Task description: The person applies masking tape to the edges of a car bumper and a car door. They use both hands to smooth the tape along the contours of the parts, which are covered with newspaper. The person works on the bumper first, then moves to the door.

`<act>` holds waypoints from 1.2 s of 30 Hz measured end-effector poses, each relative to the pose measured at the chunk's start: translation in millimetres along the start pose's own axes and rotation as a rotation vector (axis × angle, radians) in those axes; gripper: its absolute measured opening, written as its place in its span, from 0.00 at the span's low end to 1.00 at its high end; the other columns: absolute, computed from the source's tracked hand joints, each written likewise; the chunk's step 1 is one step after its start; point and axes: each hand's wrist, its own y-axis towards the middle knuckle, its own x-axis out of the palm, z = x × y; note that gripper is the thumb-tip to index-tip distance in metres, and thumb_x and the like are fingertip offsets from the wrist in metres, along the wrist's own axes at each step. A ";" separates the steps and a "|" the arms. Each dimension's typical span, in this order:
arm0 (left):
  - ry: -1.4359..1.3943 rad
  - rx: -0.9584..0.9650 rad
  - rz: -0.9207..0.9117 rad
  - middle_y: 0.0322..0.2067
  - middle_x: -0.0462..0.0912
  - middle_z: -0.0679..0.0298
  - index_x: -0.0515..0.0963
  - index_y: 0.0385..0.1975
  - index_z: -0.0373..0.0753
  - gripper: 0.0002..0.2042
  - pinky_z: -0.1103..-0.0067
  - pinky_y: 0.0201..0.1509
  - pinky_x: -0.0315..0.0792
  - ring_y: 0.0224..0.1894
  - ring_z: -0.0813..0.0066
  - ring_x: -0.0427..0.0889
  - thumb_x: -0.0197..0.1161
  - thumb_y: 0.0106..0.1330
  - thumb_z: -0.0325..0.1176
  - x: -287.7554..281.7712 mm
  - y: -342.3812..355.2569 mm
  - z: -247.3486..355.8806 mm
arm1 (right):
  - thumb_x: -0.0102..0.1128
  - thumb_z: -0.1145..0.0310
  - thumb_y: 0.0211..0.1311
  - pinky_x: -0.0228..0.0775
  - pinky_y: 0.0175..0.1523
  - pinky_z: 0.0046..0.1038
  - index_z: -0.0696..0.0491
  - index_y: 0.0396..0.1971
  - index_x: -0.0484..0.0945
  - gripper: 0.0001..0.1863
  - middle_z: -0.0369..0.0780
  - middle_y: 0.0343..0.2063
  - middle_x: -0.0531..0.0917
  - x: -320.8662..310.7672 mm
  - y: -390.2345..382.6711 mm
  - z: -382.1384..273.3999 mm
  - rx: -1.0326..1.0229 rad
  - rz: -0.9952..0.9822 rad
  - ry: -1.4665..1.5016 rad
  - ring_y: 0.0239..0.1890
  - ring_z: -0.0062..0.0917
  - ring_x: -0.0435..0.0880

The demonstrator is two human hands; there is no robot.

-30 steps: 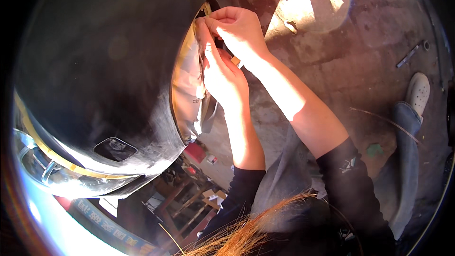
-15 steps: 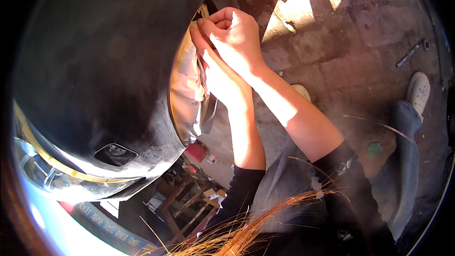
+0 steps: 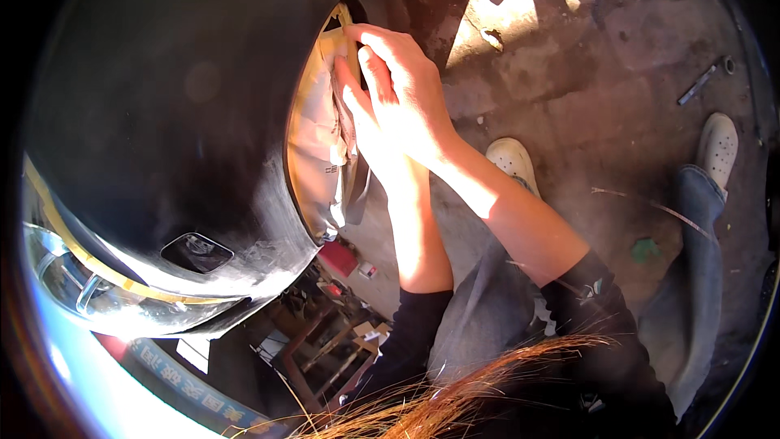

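Note:
A dark car body panel (image 3: 162, 97) with sanded-looking pale patches fills the left. Its curved opening is lined with yellow tape (image 3: 345, 16) and crumpled masking paper (image 3: 313, 158). My right hand (image 3: 410, 93) lies across my left, index finger stretched onto the tape at the opening's upper end, thumb lower down. My left hand (image 3: 378, 146), partly hidden beneath it, has its fingers extended along the paper's inner side. What lies under the fingertips is hard to make out.
My white clogs (image 3: 719, 146) stand on the worn floor (image 3: 593, 89). A metal tool (image 3: 697, 85) lies at the right. Beneath the car's lower edge are a red box (image 3: 337, 258) and a wooden frame with clutter (image 3: 305, 358). A taped, glossy curved part (image 3: 97, 293) sits lower left.
My right hand has gone from a pinch at the tape to a stretched index finger, its palm slightly lower. My left fingertips are lower, and more of one clog shows.

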 end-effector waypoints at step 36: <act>-1.049 -0.397 -0.703 0.49 0.79 0.65 0.74 0.55 0.34 0.16 0.80 0.54 0.71 0.51 0.81 0.75 0.61 0.68 0.27 -24.4 -176.7 32.0 | 0.55 0.76 0.59 0.72 0.55 0.43 0.55 0.56 0.73 0.22 0.50 0.52 0.75 14.6 -9.4 -7.7 0.067 -0.226 0.094 0.55 0.45 0.75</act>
